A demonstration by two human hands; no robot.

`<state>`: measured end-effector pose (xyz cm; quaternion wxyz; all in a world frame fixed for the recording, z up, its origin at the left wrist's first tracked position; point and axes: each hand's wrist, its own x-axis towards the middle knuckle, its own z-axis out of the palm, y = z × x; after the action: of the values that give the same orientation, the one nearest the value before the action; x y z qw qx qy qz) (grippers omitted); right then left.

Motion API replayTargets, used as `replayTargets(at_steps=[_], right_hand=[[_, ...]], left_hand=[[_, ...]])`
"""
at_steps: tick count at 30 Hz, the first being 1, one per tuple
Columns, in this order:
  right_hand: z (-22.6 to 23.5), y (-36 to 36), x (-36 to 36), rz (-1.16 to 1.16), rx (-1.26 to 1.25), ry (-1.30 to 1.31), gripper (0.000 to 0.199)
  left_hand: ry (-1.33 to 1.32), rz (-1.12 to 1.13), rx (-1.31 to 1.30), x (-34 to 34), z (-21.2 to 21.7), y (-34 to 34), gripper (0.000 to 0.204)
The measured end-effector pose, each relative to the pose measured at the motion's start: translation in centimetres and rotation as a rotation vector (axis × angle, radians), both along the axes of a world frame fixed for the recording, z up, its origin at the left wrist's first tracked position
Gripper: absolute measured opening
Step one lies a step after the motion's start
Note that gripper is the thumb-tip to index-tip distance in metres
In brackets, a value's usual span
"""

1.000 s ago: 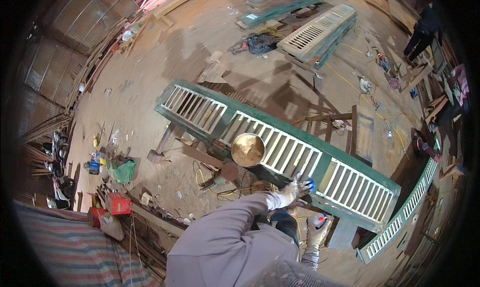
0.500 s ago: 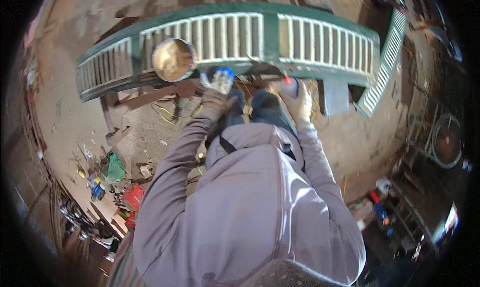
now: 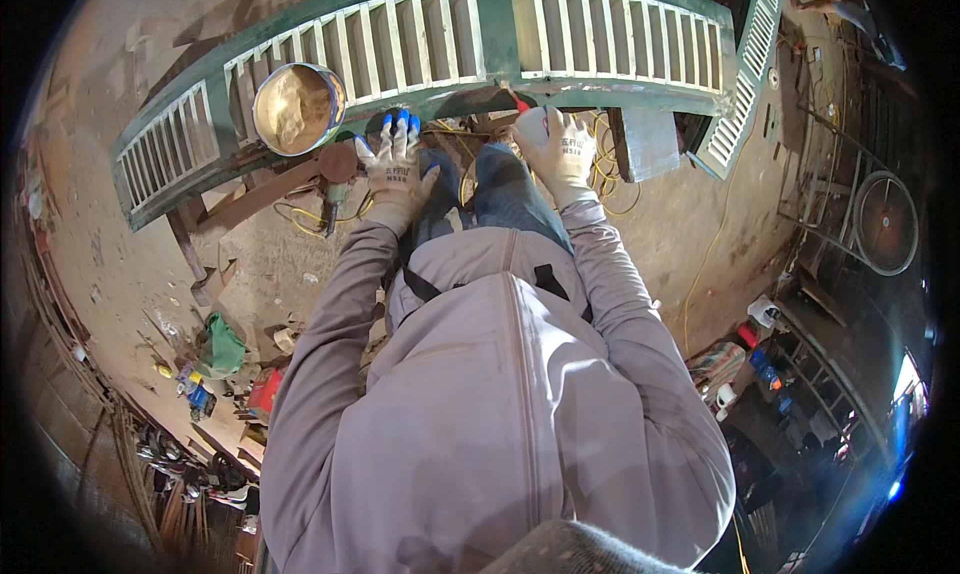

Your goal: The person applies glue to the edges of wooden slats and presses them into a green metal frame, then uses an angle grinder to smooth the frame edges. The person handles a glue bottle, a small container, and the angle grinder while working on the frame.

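Note:
A long green louvered shutter (image 3: 495, 34) with pale slats stretches across in front of me. At its near edge, my left hand (image 3: 395, 169), in a whitish glove with blue fingertips, has its fingers spread and holds nothing. Whether those fingertips touch the frame, I cannot tell. My right hand (image 3: 563, 159), in a similar glove, is wrapped round a white squeeze bottle (image 3: 530, 126). The bottle's red nozzle (image 3: 520, 104) points at the near edge of the green frame, just right of the centre bar. A round can (image 3: 339, 102) with tan contents sits on the shutter's left part.
Another green louvered panel (image 3: 735, 104) stands at the far right. A brown metal support (image 3: 250, 196) runs under the shutter, beside yellow cords (image 3: 300, 217). A grey board (image 3: 648, 146) juts out near my right hand. A wheel-shaped round frame (image 3: 886, 222) is farther right.
The view has shifted, so the shutter and can appear farther left and higher. My left fingers are spread wider. The bottle in my right hand now leans more to the left.

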<state>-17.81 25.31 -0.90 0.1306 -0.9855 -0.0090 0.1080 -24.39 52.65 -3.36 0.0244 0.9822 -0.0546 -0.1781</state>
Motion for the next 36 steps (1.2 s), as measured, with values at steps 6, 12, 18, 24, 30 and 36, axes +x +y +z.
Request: replayTargets(at_steps=[6, 12, 18, 24, 30, 36], right_hand=[[0.5, 0.7, 1.0, 0.030, -0.029, 0.032, 0.067], [0.3, 0.7, 1.3, 0.052, -0.063, 0.028, 0.071], [0.2, 0.5, 1.6, 0.063, -0.076, 0.048, 0.073], [1.0, 0.8, 2.2, 0.074, -0.071, 0.086, 0.072], [1.4, 1.4, 2.8, 0.078, -0.038, 0.087, 0.070], [-0.1, 2.4, 3.4, 0.095, -0.007, 0.031, 0.066]], left_hand=[[0.034, 0.002, 0.009, 0.3, 0.7, -0.3, 0.095], [0.043, 0.022, -0.033, 0.4, 0.8, -0.4, 0.093], [-0.051, 0.041, -0.045, -0.2, -0.4, -0.2, 0.094], [0.045, 0.044, 0.016, 0.2, -0.4, -0.4, 0.098], [0.084, 0.020, 0.066, 0.5, 0.3, -0.6, 0.099], [0.100, 0.024, 0.028, 0.6, 0.3, -0.6, 0.098]])
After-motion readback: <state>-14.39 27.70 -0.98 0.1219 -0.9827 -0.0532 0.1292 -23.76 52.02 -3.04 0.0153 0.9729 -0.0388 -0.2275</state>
